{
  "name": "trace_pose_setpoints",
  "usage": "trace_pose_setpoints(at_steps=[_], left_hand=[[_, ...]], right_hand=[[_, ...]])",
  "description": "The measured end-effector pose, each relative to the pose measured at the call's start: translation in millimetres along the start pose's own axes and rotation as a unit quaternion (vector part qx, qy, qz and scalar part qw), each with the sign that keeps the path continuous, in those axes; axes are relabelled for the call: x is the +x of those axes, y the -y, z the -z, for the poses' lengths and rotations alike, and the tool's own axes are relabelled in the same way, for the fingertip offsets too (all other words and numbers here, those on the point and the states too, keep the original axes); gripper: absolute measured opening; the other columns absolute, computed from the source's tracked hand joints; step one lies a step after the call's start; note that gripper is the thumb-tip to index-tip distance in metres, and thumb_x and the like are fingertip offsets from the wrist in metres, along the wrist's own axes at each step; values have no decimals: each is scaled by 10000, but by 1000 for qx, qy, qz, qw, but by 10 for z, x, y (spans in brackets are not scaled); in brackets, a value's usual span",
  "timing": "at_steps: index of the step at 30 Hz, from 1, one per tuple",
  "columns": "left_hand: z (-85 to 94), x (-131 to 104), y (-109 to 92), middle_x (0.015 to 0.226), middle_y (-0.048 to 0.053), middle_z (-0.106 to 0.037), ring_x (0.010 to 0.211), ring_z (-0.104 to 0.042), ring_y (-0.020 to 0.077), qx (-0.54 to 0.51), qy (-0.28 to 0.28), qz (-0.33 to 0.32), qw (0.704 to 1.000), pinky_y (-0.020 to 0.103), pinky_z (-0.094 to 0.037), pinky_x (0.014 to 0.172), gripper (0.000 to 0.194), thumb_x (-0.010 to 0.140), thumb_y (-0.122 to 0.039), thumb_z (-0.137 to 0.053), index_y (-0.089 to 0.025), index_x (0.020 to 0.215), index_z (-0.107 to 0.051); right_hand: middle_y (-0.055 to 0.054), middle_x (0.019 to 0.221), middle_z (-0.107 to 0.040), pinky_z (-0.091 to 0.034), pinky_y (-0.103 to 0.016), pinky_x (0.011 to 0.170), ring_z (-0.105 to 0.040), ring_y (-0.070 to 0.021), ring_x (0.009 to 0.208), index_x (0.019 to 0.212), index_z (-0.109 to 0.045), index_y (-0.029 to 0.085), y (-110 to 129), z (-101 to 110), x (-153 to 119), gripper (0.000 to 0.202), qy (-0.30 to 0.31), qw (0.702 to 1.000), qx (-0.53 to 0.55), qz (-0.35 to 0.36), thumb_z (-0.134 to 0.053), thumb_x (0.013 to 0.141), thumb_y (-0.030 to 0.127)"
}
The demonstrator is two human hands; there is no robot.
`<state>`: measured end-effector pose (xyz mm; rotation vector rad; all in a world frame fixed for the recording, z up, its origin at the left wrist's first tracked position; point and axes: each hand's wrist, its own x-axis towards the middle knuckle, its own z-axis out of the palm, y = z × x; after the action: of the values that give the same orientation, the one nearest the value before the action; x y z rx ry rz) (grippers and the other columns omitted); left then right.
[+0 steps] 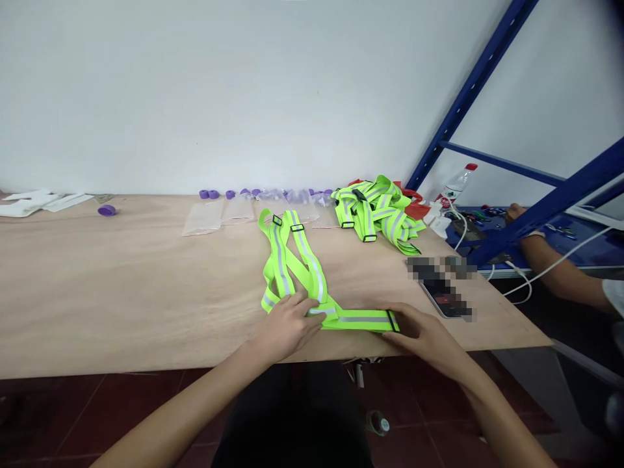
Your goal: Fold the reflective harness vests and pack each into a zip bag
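A neon-green reflective strap harness (312, 263) with grey stripes and black buckles lies on the wooden table (121, 292). My left hand (287, 327) rests on the harness where its straps meet, fingers bent over the strap. At the harness's right end, my right hand (422, 335) has thumb and fingers around the end of the horizontal strap, beside a black buckle. The two upper straps stretch away toward the wall. Behind, to the right, sits a tangled pile of similar green straps (375, 211).
Clear plastic bags (203, 218) and purple rolls (230, 194) line the wall. A phone (441, 296) lies at the right, near a bottle (455, 187), white cables and a blue metal frame (507, 166). Another person's arm (556, 263) shows beyond.
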<state>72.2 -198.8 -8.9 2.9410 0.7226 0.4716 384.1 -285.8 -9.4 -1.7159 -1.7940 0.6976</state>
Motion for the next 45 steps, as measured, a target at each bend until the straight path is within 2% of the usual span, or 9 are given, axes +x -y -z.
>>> trace_pose_setpoints(at_steps=[11,16,19,24,29,32,35,41,45], left_hand=[[-213,-345,-590,1548,80,-468,1422,-374,372,74,-51,132,987,689,-108,1179,485,1022,-336,-419,-224,1493,-449],[-194,-299,-658,1509,129,-503,1394,-416,394,17,3,132,991,711,-232,1138,528,1004,-431,-457,-212,1484,-457],[-186,-253,-687,1311,143,-663,1210,-596,368,-28,84,193,977,624,-435,1035,441,985,-420,-503,-204,1358,-594],[-105,-299,-769,1334,166,-648,1197,-618,383,-4,129,209,969,596,-498,980,474,942,-347,-589,-173,1383,-570],[362,-445,-829,1259,98,-698,1168,-652,245,-105,-29,-12,994,359,-515,1027,316,957,-336,-597,-168,1219,-650],[538,-448,-701,1088,53,-725,1045,-675,157,-223,-155,20,962,285,-520,989,230,979,-133,-478,-185,1136,-638],[373,-448,-515,1288,126,-639,1264,-575,223,-196,-225,97,950,381,-492,1061,363,963,-72,-442,-170,1295,-554],[-182,-496,-340,1592,229,-336,1491,-319,308,-82,-105,165,977,499,-437,1123,718,995,-177,-435,-125,1602,-54],[-255,-516,-371,1544,247,-415,1436,-413,334,-13,-75,161,984,511,-443,1099,702,1004,-280,-464,-67,1580,-123]], right_hand=[[-65,975,-696,-572,-352,759,-652,-244,899,1134,-698,237,564,48,325,539,-84,978,189,39,-803,723,570],[7,835,-652,-529,-283,666,-610,-156,726,1222,-650,240,1310,-401,662,440,63,976,160,135,-748,832,417],[-44,1041,-680,-522,-329,842,-631,-212,959,1171,-677,209,1534,-894,823,429,157,958,43,236,-820,774,283],[-85,1113,-662,-505,-338,892,-636,-234,1023,1230,-660,171,1501,-1252,943,439,226,943,-43,240,-784,818,256],[-110,1242,-638,-471,-374,1003,-610,-255,1148,1323,-618,182,1351,-1203,906,523,225,943,19,245,-759,835,305],[-108,1330,-612,-424,-396,1084,-566,-252,1240,1307,-625,202,1253,-1223,889,474,230,922,129,284,-709,849,289],[-84,1212,-677,-473,-419,1032,-623,-231,1148,1299,-624,216,1151,-1277,907,427,208,907,262,255,-600,873,226],[-50,1119,-708,-543,-365,891,-681,-194,1028,1220,-652,254,1105,-1322,967,416,128,890,428,94,-540,825,186],[-48,1225,-689,-527,-388,938,-684,-196,1031,1109,-682,262,1187,-1325,849,341,64,899,428,65,-536,809,190]])
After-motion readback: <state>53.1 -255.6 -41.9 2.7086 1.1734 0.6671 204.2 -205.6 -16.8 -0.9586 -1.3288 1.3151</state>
